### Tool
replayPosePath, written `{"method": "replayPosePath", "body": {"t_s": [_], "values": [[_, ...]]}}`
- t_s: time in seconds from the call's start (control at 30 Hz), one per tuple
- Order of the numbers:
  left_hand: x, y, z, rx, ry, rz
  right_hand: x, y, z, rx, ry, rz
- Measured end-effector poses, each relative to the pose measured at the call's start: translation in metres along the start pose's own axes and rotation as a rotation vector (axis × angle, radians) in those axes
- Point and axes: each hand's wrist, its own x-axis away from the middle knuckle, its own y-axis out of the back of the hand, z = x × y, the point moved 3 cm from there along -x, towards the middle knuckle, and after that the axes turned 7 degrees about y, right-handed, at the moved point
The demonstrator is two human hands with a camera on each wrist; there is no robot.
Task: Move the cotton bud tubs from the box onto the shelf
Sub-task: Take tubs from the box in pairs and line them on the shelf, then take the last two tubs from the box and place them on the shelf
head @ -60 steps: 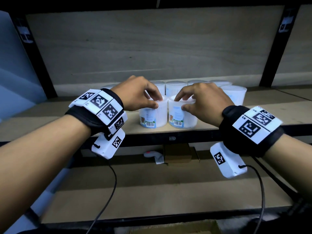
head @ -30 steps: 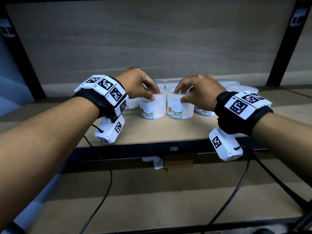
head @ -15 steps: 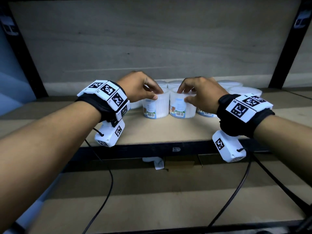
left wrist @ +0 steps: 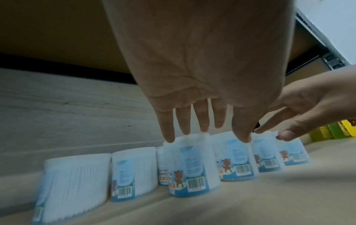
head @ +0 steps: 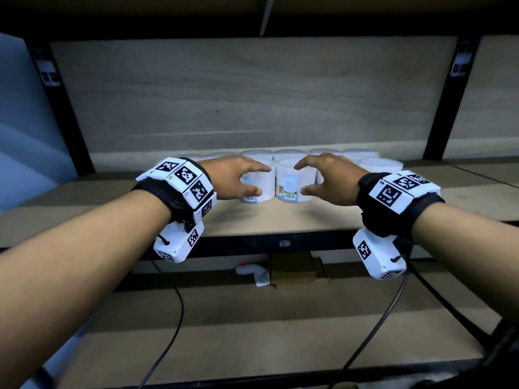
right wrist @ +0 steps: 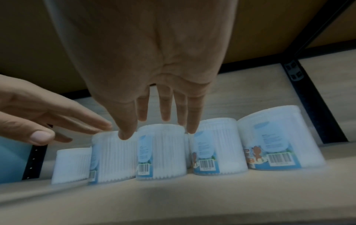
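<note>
Dim, bluish light throughout. Pale wood-grain back panel (head: 252, 102) fills the view from 10 to 2 o'clock, framed by black metal uprights (head: 71, 108) at 9 and 3 o'clock. Dark underside of an upper board (head: 168, 21) at 12 o'clock. A lower board (head: 252, 313) spans 6 o'clock, with a small cardboard box (head: 292, 269) at its rear. Blue-grey wall (head: 19, 122) at 9 o'clock.

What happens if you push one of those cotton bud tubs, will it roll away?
Probably not: the front tub stands upright on its flat base on the shelf, so it would likely slide. It looks like stiff clear plastic packed with buds, so probably light.
</note>
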Motion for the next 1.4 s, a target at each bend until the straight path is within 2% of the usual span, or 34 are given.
{"method": "replayPosePath", "body": {"t_s": [0.1, 0.37, 0.53, 0.67, 0.93, 1.17, 1.27, 1.4], "values": [[0.011, 0.004, -0.011, -0.005, -0.02, 0.01, 0.014, 0.003, 0.003, -0.003, -0.016, 0.018], [0.04, 0.005, -0.037, 0.169, -0.06, 0.143, 0.05, 0.007, 0.013, -0.1, -0.01, 0.021], [0.059, -0.025, -0.048, 0.174, -0.138, 0.26, 0.072, -0.014, 0.018, -0.105, 0.034, 0.112], [0.069, -0.059, -0.047, 0.215, -0.163, 0.286, 0.088, -0.042, 0.02, -0.155, 0.046, 0.204], [0.098, -0.149, -0.035, 0.257, -0.098, 0.368, 0.117, -0.138, 0.021, -0.227, 0.038, 0.357], [0.134, -0.26, -0.018, 0.367, 0.024, 0.62, 0.147, -0.242, 0.022, -0.226, 0.077, 0.687], [0.155, -0.307, -0.011, 0.347, 0.079, 0.661, 0.164, -0.287, 0.025, -0.196, 0.099, 0.781], [0.187, -0.372, -0.012, 0.367, 0.102, 0.78, 0.192, -0.345, 0.032, -0.223, 0.076, 0.937]]}}
